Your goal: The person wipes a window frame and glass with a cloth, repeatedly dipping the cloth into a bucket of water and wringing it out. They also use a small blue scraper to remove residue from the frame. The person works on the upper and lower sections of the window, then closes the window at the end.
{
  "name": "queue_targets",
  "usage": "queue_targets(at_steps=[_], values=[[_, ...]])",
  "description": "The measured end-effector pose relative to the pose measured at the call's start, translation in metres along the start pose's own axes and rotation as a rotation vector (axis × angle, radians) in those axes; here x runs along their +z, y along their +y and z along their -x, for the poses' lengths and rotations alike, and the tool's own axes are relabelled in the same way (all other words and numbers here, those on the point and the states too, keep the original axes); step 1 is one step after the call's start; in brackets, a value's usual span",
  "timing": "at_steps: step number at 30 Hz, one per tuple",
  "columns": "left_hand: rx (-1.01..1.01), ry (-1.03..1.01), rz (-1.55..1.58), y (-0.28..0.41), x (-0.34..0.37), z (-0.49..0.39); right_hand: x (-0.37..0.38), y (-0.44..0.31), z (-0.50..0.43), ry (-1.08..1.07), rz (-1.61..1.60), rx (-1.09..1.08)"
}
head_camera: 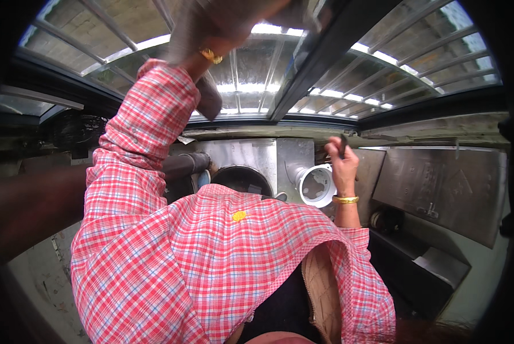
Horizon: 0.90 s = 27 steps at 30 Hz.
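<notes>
My left hand (239, 17), blurred at the top edge, is raised in front of the barred window; a gold-coloured band circles its wrist. Close to that wrist hangs a grey-brown thing (209, 96), perhaps a cloth; whether my fingers grip it cannot be told. Lower and to the right, my right hand (345, 170) is closed around a small dark object (343, 145), its kind unclear. It is above and just right of a white round tub (318, 204) with stained insides. A gold bangle is on this wrist. Both sleeves are red-and-white checked.
A dark window frame (312, 64) with metal bars behind it spans the top. Below it, a metal counter (257, 150) holds a dark round pan (242, 178). A thick dark pipe (188, 165) runs at left. Metal cabinet doors (437, 185) stand at right.
</notes>
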State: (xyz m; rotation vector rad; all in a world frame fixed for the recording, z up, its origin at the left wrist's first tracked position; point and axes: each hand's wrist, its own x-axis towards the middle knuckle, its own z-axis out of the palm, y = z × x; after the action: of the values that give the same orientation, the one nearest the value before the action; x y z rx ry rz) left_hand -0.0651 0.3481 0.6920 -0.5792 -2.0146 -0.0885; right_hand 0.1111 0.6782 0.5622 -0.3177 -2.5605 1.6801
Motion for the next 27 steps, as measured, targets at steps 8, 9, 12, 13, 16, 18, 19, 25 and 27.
queue_targets(at_steps=[8,9,12,13,16,18,19,25,27], values=[[0.149,-0.221,0.023,0.010,0.034,0.090,-0.006,-0.154,-0.111,0.313,0.032,-0.703],[0.114,-0.214,0.075,0.011,0.034,0.097,-0.001,-0.173,-0.118,0.318,0.187,-0.842],[-0.180,-0.716,0.703,0.014,0.034,0.122,0.020,-0.201,-0.126,0.232,-0.107,-0.724],[-0.273,-0.749,1.128,0.017,0.038,0.131,0.023,-0.205,-0.128,0.251,-0.081,-0.728],[0.075,-0.706,0.602,0.028,0.042,0.164,0.029,-0.204,-0.135,0.294,-0.036,-0.741],[-0.065,-0.745,0.610,0.035,0.053,0.175,0.028,-0.200,-0.138,0.255,-0.033,-0.745],[-0.444,-0.809,1.045,0.038,0.056,0.175,0.027,-0.198,-0.138,0.245,-0.013,-0.702],[0.121,-0.538,0.339,0.049,0.047,0.085,0.022,-0.194,-0.143,0.237,0.018,-0.647],[0.184,-0.431,0.268,0.061,0.041,0.048,0.026,-0.191,-0.147,0.236,-0.016,-0.681]])
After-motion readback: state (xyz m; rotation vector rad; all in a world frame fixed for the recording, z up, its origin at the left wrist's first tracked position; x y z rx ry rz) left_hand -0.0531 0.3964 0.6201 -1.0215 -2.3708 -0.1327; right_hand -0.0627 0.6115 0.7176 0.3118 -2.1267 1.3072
